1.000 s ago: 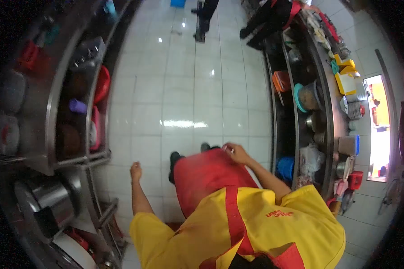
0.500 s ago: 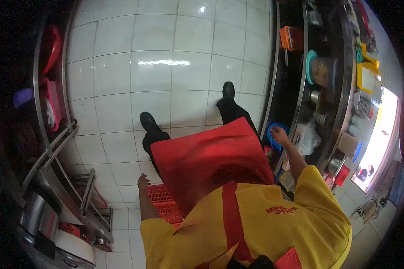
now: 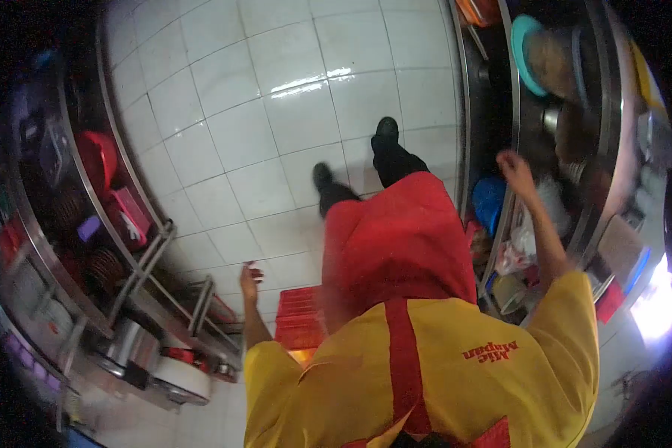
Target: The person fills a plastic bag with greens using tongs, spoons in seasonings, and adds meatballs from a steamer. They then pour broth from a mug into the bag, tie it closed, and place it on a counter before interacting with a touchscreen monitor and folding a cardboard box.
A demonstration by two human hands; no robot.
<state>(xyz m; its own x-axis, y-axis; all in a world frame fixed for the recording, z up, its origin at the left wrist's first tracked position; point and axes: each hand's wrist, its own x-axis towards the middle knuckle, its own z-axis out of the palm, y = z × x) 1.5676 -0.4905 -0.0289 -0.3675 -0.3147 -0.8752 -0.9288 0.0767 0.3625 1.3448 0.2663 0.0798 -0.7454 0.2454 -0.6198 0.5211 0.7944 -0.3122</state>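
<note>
My left hand (image 3: 252,273) hangs at my side over the tiled floor, its fingers loosely curled and apart, with nothing in it. Just beneath that arm stands a red plastic crate (image 3: 299,305) on the floor. My right hand (image 3: 516,172) is stretched out by the metal rack on the right, above a blue bowl (image 3: 488,201); motion blurs its fingers. A clear plastic bag (image 3: 521,250) lies on the rack below my right forearm. A red apron (image 3: 403,231) covers my lap and upper legs.
Metal shelving lines both sides of the white tiled floor (image 3: 276,127). On the right sits a container with a teal lid (image 3: 528,56). The left rack bears a pink tray (image 3: 131,216) and a red basin (image 3: 99,160); a white appliance (image 3: 183,377) stands lower left.
My view has turned and shifted, bringing more of the left racks into sight. My feet are closer together mid-step. My right hand appears farther up and right, nearer the rack shelves.
</note>
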